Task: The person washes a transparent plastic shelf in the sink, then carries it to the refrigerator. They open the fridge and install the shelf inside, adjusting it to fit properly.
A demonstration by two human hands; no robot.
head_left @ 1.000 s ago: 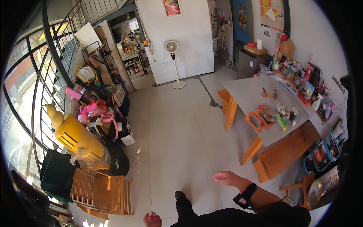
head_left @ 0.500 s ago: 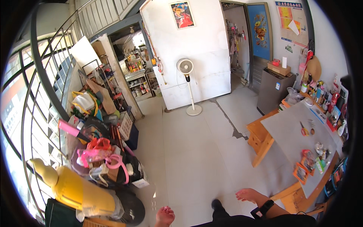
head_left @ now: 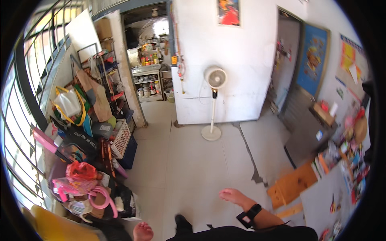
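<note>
My left hand (head_left: 143, 232) is low in the view, near the lower edge, with its fingers curled in. Nothing shows in it, and it touches nothing. To its right, my right hand (head_left: 233, 196) hangs over the tiled floor, fingers loosely stretched and bare of any object. A black band with a dark device (head_left: 250, 215) is strapped round my right wrist. Between the hands, one dark shoe (head_left: 183, 225) shows on the floor. Ahead stands a white pedestal fan (head_left: 216, 78) on a round base, out of reach of both hands.
At left, a heap of bags, a pink ring (head_left: 105, 201) and a white basket (head_left: 120, 140) lines the stair railing. A wooden bench (head_left: 292, 184) and a grey-topped table (head_left: 325, 197) stand at right, near a dark cabinet (head_left: 307, 142). A doorway (head_left: 150, 60) opens onto shelves.
The view has turned right and moved forward; the fan and doorway look larger. Both hands now appear farther left in the picture. Neither hand has taken hold of anything.
</note>
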